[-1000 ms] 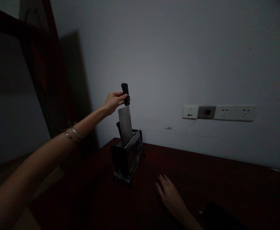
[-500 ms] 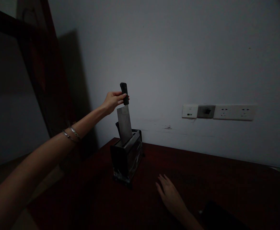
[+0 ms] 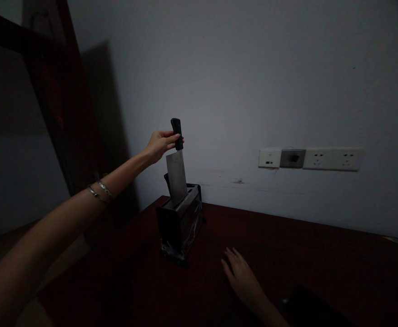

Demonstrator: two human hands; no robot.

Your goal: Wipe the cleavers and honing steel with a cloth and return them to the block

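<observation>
My left hand (image 3: 161,144) pinches the black handle of a cleaver (image 3: 176,175), whose broad grey blade points down. The lower end of the blade is in or just at the top of a dark knife block (image 3: 180,227) with shiny sides; its tip is hidden. Behind the blade a second black handle (image 3: 166,181) sticks up from the block. My right hand (image 3: 242,277) lies palm down on the dark red tabletop (image 3: 253,231), fingers stretched out, to the right of the block and apart from it.
A pale wall (image 3: 236,91) rises behind the table, with a row of sockets and a switch (image 3: 292,158) at the right. A black object (image 3: 311,309) lies near the right forearm. At the left stands a dark red wooden frame (image 3: 83,104).
</observation>
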